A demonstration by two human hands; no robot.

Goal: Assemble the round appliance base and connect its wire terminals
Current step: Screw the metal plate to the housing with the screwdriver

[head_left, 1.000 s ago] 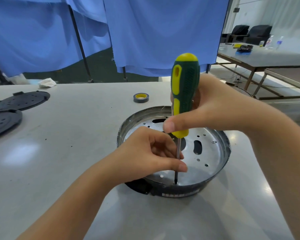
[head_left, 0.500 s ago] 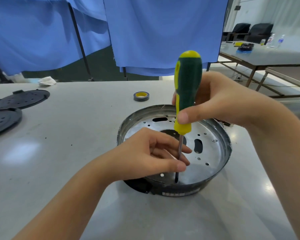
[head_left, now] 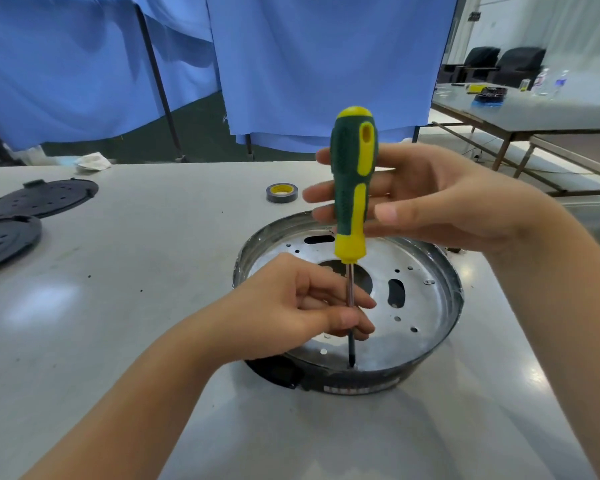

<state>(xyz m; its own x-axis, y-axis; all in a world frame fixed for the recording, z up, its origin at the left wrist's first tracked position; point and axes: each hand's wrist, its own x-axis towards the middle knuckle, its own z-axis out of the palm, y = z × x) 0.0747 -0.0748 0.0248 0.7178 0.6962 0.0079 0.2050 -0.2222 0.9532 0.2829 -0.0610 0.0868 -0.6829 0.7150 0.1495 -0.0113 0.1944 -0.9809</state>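
Note:
The round appliance base (head_left: 445, 299), a shallow metal pan with holes and a dark outer ring, lies on the grey table (head_left: 136, 306). A green and yellow screwdriver (head_left: 352, 174) stands upright in it, its tip at a hole near the front rim. My left hand (head_left: 291, 306) pinches the screwdriver's metal shaft low down between thumb and fingers. My right hand (head_left: 447, 202) is at the handle with its fingers stretched straight behind it and the thumb a little off to the handle's right. No wire terminals are visible.
A roll of tape (head_left: 282, 192) lies behind the base. Two black perforated discs (head_left: 45, 199) (head_left: 4, 240) sit at the left edge, with a crumpled white cloth (head_left: 92, 161) beyond them. Blue curtains hang at the back; another table (head_left: 534, 112) stands at the right.
My right hand has loosened from a grip round the handle to straight fingers behind it. The handle has turned. My left hand stays on the shaft.

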